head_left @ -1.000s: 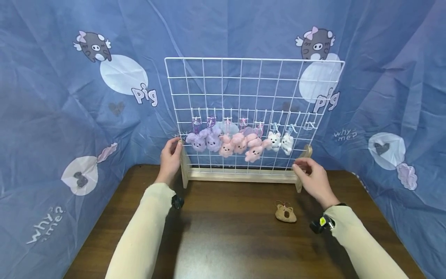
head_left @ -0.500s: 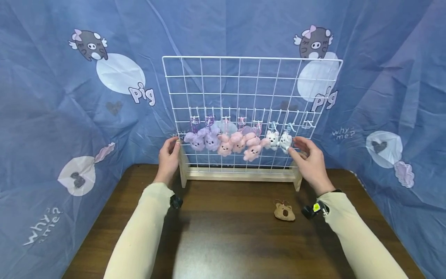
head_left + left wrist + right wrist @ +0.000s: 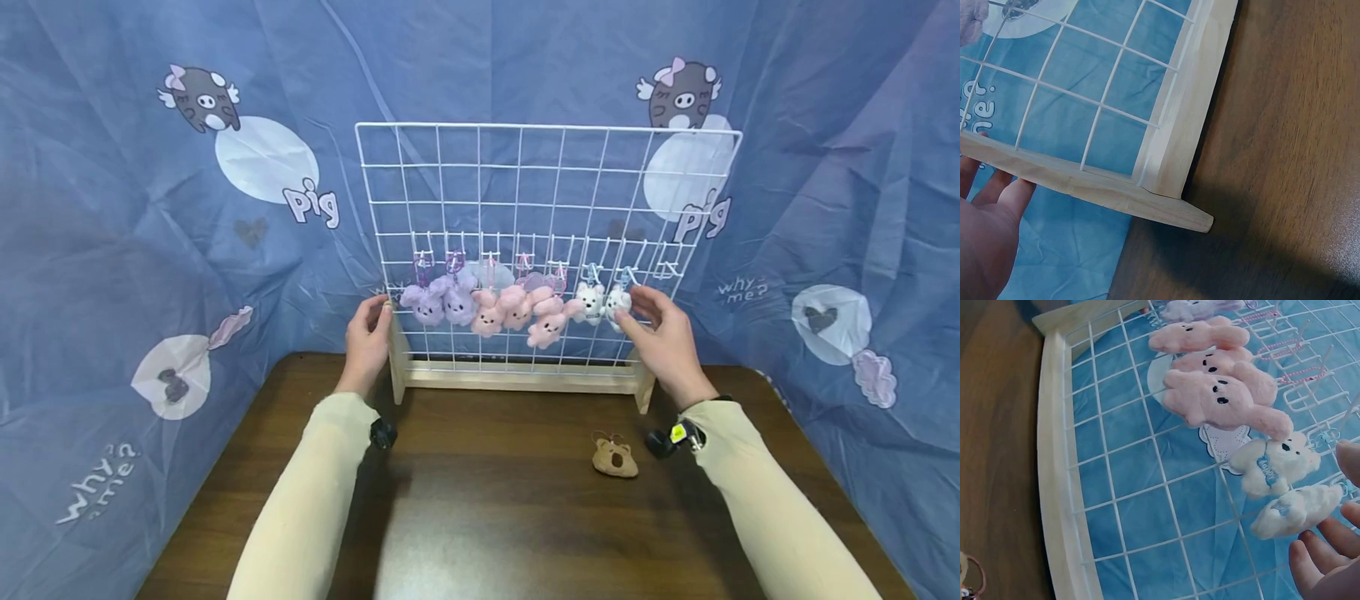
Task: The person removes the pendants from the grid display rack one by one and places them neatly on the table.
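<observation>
A white wire grid [image 3: 498,185] stands upright in a wooden stand [image 3: 517,380]. My left hand [image 3: 367,343] grips the stand's left wooden post, with fingers reaching behind it in the left wrist view. On hooks along the grid hang two purple plush keychains [image 3: 458,301], several pink ones [image 3: 550,323] and two white bear plush keychains [image 3: 589,302]. My right hand [image 3: 667,337] is at the rightmost white bear plush [image 3: 1297,511]; in the right wrist view its fingertips [image 3: 1307,537] touch the plush's edge and the thumb stands apart.
A brown bear-shaped charm [image 3: 615,459] with a cord lies on the wooden table [image 3: 495,517], front right of the stand. One hook [image 3: 665,268] at the grid's right end bears nothing. Blue printed cloth [image 3: 300,75] surrounds the table at the back and sides.
My right hand has risen from the stand's right post to the rightmost white bear plush, which now hangs straighter. The left hand has kept its place on the left post.
</observation>
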### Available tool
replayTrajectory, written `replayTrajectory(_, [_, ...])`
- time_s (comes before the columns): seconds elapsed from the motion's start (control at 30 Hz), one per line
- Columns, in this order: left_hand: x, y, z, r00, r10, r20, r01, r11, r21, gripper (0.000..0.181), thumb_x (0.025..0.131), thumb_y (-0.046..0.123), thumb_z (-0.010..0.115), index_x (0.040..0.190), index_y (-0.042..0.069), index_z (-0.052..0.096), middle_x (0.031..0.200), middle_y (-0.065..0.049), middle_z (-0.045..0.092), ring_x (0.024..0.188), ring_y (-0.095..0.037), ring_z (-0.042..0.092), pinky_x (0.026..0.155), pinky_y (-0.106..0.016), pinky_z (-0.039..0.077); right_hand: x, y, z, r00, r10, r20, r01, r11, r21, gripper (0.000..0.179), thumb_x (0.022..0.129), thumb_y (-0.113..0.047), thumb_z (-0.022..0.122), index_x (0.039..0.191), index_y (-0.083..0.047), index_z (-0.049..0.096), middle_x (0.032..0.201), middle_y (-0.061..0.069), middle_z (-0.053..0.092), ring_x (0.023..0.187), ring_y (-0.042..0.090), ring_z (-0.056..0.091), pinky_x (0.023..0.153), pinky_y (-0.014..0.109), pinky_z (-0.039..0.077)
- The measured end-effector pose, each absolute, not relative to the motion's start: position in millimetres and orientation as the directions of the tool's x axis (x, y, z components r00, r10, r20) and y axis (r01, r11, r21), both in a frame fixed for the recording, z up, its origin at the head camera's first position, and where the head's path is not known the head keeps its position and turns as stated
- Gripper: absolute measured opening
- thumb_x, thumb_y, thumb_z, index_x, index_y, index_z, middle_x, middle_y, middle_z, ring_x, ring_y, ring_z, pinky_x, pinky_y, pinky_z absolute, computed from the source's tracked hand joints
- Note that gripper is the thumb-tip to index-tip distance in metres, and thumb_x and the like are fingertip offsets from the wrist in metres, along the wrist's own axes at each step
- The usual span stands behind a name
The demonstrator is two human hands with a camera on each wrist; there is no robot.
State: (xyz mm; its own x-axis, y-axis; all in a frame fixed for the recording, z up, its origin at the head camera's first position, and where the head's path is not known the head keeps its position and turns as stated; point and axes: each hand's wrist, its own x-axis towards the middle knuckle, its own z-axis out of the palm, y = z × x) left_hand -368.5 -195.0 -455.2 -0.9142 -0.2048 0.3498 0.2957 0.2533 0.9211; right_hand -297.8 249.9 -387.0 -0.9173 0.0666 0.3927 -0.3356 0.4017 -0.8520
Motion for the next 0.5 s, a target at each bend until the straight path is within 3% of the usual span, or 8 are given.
replayTrajectory(0.13, [-369.0,-194.8,-456.3,-0.913,-0.21,0.349,0.296,0.247,0.923,0.036,0.111,0.023,0.055,0.142,0.004,0.059,0.143,-0.022,0.063,0.135,-0.034,0.058,0.113,-0.049,0.045,-300.5,248.4,-386.2,-0.924,0.071,0.376,-0.325,0.376,-0.868,0.06,0.103,-0.018,0.07,0.152,0.006,0.046,0.152,0.026,0.053,0.141,0.04,0.052,0.113,0.035,0.046])
replayTrajectory(0.27, [-369.9,-194.2,-457.4,-0.913,-0.206,0.353,0.3,0.25,0.921,0.036,0.111,0.023,0.056,0.141,0.004,0.06,0.142,-0.022,0.064,0.134,-0.034,0.059,0.112,-0.049,0.045,-301.7,248.4,-386.1,-0.933,0.069,0.354,-0.304,0.374,-0.876,0.061,0.103,-0.02,0.069,0.153,0.005,0.045,0.154,0.024,0.052,0.139,0.04,0.054,0.098,0.015,0.05])
replayTrajectory(0.33, [-370.7,-194.0,-457.8,-0.913,-0.205,0.353,0.298,0.256,0.919,0.036,0.111,0.024,0.056,0.141,0.004,0.06,0.142,-0.022,0.064,0.134,-0.034,0.059,0.112,-0.049,0.045,-302.3,248.2,-385.9,-0.937,0.066,0.344,-0.297,0.372,-0.879,0.061,0.104,-0.021,0.069,0.154,0.004,0.044,0.155,0.022,0.051,0.139,0.04,0.054,0.097,0.015,0.05])
replayTrajectory(0.5, [-370.9,-194.1,-457.9,-0.912,-0.217,0.348,0.291,0.254,0.922,0.035,0.111,0.023,0.055,0.141,0.004,0.06,0.142,-0.021,0.064,0.133,-0.033,0.059,0.112,-0.049,0.045,-303.0,245.7,-382.6,-0.942,0.056,0.33,-0.285,0.38,-0.88,0.062,0.104,-0.025,0.069,0.154,0.002,0.045,0.155,0.021,0.052,0.137,0.04,0.055,0.106,0.035,0.051])
